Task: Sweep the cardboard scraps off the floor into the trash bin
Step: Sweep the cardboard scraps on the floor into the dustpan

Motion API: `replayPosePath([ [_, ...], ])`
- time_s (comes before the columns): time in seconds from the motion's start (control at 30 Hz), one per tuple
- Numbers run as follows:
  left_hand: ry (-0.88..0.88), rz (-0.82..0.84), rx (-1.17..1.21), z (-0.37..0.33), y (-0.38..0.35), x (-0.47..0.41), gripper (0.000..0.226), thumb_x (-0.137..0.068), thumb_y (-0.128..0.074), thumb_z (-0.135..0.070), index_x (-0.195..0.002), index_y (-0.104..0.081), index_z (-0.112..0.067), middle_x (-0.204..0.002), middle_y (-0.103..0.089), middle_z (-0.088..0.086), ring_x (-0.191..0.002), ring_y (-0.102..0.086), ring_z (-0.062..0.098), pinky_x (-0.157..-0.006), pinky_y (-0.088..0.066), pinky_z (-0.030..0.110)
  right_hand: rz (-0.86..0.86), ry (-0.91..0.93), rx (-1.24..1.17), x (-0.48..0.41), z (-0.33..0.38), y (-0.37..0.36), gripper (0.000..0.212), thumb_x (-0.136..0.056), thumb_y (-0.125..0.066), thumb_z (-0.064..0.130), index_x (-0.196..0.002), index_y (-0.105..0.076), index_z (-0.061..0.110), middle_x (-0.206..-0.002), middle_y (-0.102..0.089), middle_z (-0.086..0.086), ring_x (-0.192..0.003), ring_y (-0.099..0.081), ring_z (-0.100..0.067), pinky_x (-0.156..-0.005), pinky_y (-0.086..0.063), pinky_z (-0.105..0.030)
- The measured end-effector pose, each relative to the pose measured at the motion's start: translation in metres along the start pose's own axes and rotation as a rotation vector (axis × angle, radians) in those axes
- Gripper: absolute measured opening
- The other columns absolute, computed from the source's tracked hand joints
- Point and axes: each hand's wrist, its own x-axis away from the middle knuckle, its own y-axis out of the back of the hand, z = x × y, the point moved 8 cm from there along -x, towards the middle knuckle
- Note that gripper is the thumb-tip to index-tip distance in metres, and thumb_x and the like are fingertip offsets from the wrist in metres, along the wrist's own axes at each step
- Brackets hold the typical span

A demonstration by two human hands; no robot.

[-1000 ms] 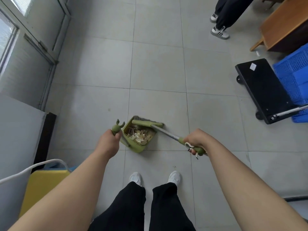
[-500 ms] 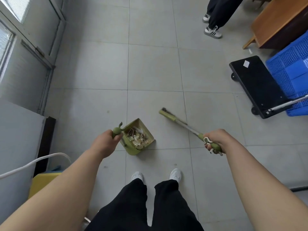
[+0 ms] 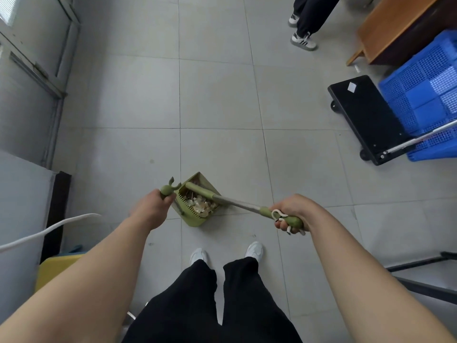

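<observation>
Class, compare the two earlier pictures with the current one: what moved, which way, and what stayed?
The broom head, swung out right of the dustpan half a second ago, has come back left and lies across its mouth again. The right hand kept holding the broom handle, the left hand the dustpan handle; the cardboard scraps stayed in the pan.

Wide bare floor (image 3: 217, 95) is seen ahead of the dustpan (image 3: 197, 214), up to a person's legs (image 3: 309, 18) at the far end. The right side is blocked by a black cart (image 3: 363, 115), a blue crate (image 3: 425, 90) and a desk (image 3: 395, 26). The left side is shut in by a door (image 3: 32, 58), a grey board (image 3: 19, 206) and a white cable (image 3: 49, 229).
</observation>
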Motion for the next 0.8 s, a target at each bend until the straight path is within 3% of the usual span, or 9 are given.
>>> replayPosePath([
  [0.23, -0.022, -0.035, 0.034, 0.008, 0.006, 0.01, 0.044, -0.097, -0.042, -0.053, -0.099, -0.056, -0.011, -0.092, -0.063, 0.011, -0.092, -0.059, 0.035, -0.09, -0.049, 0.049, -0.08, 0.027, -0.02, 0.013, -0.004, 0.033, 0.025, -0.098, -0.043, 0.018, -0.075, -0.051, 0.008, -0.045, -0.051, -0.006, -0.027, -0.042, -0.011, -0.033, -0.028, -0.012],
  [0.37, -0.003, -0.091, 0.054, 0.021, 0.013, 0.017, 0.046, -0.098, -0.042, -0.051, -0.102, -0.058, -0.008, -0.092, -0.064, 0.012, -0.088, -0.058, 0.034, -0.084, -0.05, 0.043, -0.174, 0.063, -0.048, 0.006, 0.002, 0.042, 0.027, -0.095, -0.044, 0.013, -0.069, -0.05, 0.005, -0.054, -0.051, -0.01, -0.025, -0.042, -0.012, -0.033, -0.028, -0.011],
  [0.5, 0.051, -0.135, 0.092, 0.044, 0.015, 0.025, 0.045, -0.098, -0.043, -0.049, -0.108, -0.061, -0.009, -0.092, -0.065, 0.011, -0.086, -0.057, 0.032, -0.081, -0.048, 0.04, -0.208, 0.095, -0.101, -0.015, 0.024, 0.041, 0.026, -0.09, -0.042, 0.007, -0.065, -0.047, 0.006, -0.044, -0.048, -0.008, -0.023, -0.039, -0.014, -0.033, -0.029, -0.011],
  [0.6, 0.086, -0.162, 0.116, 0.055, 0.017, 0.033, 0.043, -0.098, -0.043, -0.05, -0.112, -0.062, -0.013, -0.095, -0.066, 0.01, -0.089, -0.059, 0.032, -0.082, -0.049, 0.041, -0.243, 0.133, -0.075, -0.029, 0.05, 0.038, 0.019, -0.084, -0.042, 0.003, -0.066, -0.044, 0.008, -0.05, -0.048, -0.01, -0.032, -0.04, -0.015, -0.043, -0.026, -0.016],
  [0.73, 0.115, -0.208, 0.1, 0.066, 0.021, 0.035, 0.043, -0.098, -0.042, -0.054, -0.111, -0.061, -0.018, -0.098, -0.067, 0.01, -0.094, -0.059, 0.033, -0.084, -0.049, 0.043, -0.202, 0.164, 0.027, -0.051, 0.088, 0.018, 0.021, -0.083, -0.04, 0.004, -0.063, -0.043, 0.007, -0.041, -0.049, -0.011, -0.047, -0.04, -0.019, -0.048, -0.025, -0.019],
  [0.8, 0.139, -0.248, 0.152, 0.074, 0.024, 0.035, 0.042, -0.098, -0.044, -0.051, -0.111, -0.06, -0.015, -0.101, -0.066, 0.012, -0.095, -0.059, 0.034, -0.08, -0.047, 0.041, -0.193, 0.18, 0.048, -0.059, 0.105, 0.005, 0.017, -0.082, -0.041, 0.004, -0.065, -0.044, 0.007, -0.048, -0.051, -0.013, -0.051, -0.04, -0.019, -0.051, -0.024, -0.021],
])
